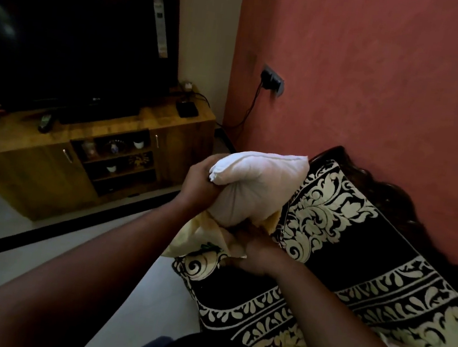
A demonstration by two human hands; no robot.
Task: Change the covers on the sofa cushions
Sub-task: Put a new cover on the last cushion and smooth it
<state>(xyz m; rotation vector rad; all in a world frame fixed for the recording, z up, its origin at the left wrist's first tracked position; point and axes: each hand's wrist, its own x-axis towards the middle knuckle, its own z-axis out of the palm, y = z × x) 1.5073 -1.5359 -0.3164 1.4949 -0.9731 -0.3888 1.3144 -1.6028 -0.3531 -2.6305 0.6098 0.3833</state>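
Here, white cushion (253, 182) half out of yellow cover (201, 237), L hand (198, 182) gripping cushion, R hand (257, 255) gripping cover

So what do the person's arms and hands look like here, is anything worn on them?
Both arms are bare along all that shows: no sleeves, no gloves. The left hand and right hand show no watch, bracelet or ring, though the dim light could hide small items.

Single head-worn view, looking forward and down, close over sofa (356, 264), room probably dim
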